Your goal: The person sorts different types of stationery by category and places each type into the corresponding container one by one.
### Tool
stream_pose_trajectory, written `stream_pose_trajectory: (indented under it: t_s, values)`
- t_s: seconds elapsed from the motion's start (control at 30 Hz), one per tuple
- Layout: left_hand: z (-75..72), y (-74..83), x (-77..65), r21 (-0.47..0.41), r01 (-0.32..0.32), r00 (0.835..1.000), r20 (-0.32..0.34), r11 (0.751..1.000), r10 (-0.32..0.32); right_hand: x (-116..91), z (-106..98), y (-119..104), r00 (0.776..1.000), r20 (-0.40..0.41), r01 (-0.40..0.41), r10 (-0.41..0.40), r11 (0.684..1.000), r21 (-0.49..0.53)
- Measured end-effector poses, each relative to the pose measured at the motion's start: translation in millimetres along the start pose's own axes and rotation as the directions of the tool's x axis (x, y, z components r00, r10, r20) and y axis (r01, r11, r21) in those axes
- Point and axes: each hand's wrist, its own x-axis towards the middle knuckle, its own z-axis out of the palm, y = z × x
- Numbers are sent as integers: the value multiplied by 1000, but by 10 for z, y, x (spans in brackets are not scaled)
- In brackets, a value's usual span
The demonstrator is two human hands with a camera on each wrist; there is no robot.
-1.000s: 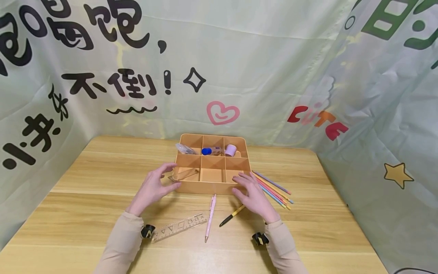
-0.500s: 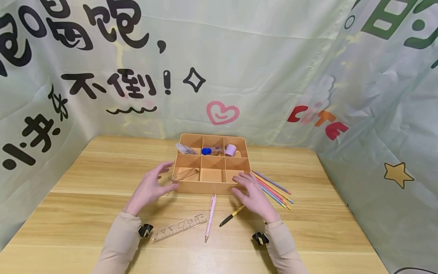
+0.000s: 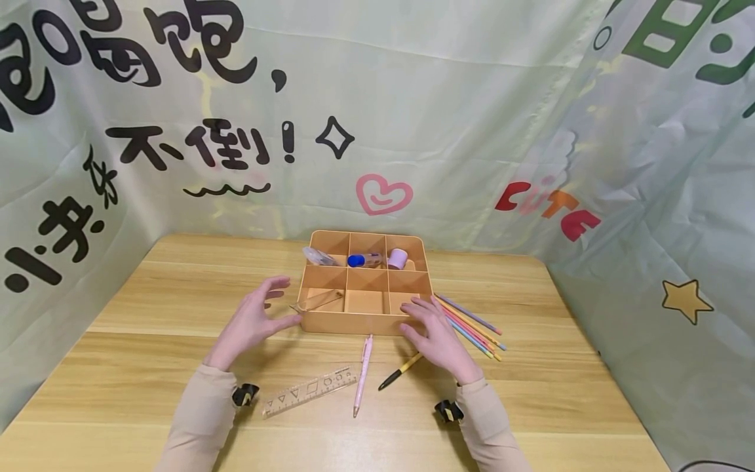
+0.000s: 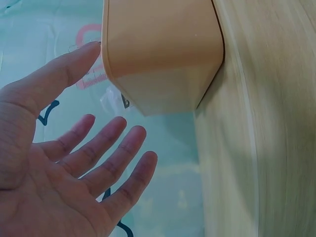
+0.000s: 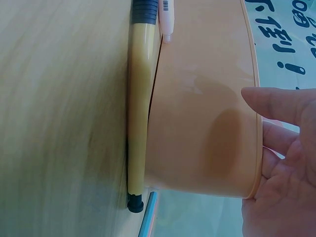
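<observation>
A tan organizer box (image 3: pixel 354 323) with several compartments stands at the back middle of the table. My left hand (image 3: pixel 252 322) hovers just off its front left corner, fingers spread and holding nothing. In the left wrist view the thumb tip comes right up to the box's rim (image 4: pixel 105 54). My right hand (image 3: pixel 441 341) is at the front right corner. Its thumb overlaps the front wall (image 5: pixel 207 123) near the rim, and its relaxed fingers lie partly hidden behind the rim. A clear plastic piece (image 3: pixel 321 300) leans in the front left compartment.
Before the box lie a clear ruler (image 3: pixel 309 392), a pink pen (image 3: pixel 363 377) and a yellow pen (image 3: pixel 401 372) with a black end. Several colored pencils (image 3: pixel 472 328) lie right. Back compartments hold a clear item (image 3: pixel 320 256), a blue-capped item (image 3: pixel 357 261) and a purple cylinder (image 3: pixel 398 259).
My left hand has drawn back a little to the left, away from the box's corner. My right hand, the box and the items on the table have stayed in place.
</observation>
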Motion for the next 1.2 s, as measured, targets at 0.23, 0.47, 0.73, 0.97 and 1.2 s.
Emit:
stream_pose_trajectory:
  t_s: [0.23, 0.47, 0.73, 0.97, 1.2]
  values:
    - [-33, -8, -11, -12, 30, 999, 12, 999, -30, -1, -2, -2, 1000, -4, -2, 2, 1000, -4]
    - [-49, -24, -22, 0, 61, 997, 38, 998, -61, -4, 2, 7, 1000, -8, 4, -4, 1000, -5]
    - [-67, -23, -38, 28, 94, 993, 74, 995, -96, -3, -4, 0, 1000, -2, 4, -4, 1000, -2]
    - [-67, -18, -41, 25, 136, 982, 128, 990, -138, -1, -4, -3, 1000, 0, 1, -1, 1000, -2]
    - [-57, -8, -54, 27, 169, 968, 182, 985, -171, 2, 4, 1, 1000, -5, 6, -6, 1000, -3]
